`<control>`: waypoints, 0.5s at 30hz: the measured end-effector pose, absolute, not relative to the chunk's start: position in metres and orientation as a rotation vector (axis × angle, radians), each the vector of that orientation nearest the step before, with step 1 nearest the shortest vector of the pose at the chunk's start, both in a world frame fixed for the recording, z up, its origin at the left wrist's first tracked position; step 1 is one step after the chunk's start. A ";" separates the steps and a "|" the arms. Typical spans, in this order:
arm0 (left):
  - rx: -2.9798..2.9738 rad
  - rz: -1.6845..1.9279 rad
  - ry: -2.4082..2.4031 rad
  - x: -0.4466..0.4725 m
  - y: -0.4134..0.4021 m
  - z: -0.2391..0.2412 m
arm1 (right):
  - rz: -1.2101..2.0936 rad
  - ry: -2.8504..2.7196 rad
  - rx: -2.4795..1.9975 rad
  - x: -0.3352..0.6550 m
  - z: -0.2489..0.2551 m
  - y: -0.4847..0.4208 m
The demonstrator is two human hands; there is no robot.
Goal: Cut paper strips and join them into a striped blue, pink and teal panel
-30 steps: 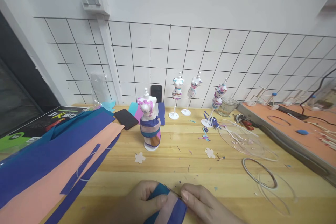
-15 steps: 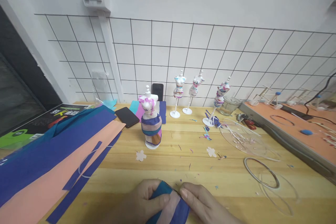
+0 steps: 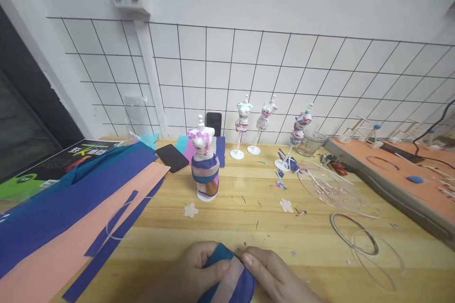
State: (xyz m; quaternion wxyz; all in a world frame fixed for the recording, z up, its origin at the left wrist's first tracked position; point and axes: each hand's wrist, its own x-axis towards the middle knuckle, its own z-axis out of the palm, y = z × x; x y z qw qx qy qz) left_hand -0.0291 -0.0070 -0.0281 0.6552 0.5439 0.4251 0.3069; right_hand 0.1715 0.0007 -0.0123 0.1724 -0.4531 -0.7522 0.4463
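Close to the front edge of the table, my left hand (image 3: 204, 265) is closed on a piece of fabric (image 3: 231, 277) with teal, pale pink and navy stripes, the thumb lying on top. My right hand (image 3: 268, 267) pinches at the upper right edge of the same fabric. A thin dark bit sticks out by those fingertips, too small to name. Beyond my hands stands a small white dress form (image 3: 202, 151) in a striped wrap, with pink patches on its chest. The fabric's lower end runs out of view.
Three more small dress forms (image 3: 243, 116) stand near the wall grid (image 3: 220, 61). Navy and peach fabric sheets (image 3: 106, 208) cover the left. Flower cut-outs (image 3: 191, 210), rings (image 3: 353, 233), a clear dish (image 3: 330, 187), a glass jar (image 3: 313, 142) and a black phone (image 3: 172, 157) lie about.
Almost nothing differs. Both hands keep their grip on the fabric, with only a slight shift of the fingers and the view.
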 end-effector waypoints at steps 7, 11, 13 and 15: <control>1.204 0.703 0.961 -0.027 -0.006 -0.027 | 1.291 -2.082 -1.288 0.171 -0.011 -0.001; 1.216 0.706 0.945 -0.027 -0.007 -0.029 | 1.341 -2.088 -1.272 0.171 -0.012 0.000; 1.227 0.703 0.962 -0.027 -0.006 -0.029 | 1.367 -2.082 -1.256 0.171 -0.013 0.001; 1.220 0.693 0.961 -0.027 -0.006 -0.029 | 1.399 -2.076 -1.230 0.171 -0.015 0.001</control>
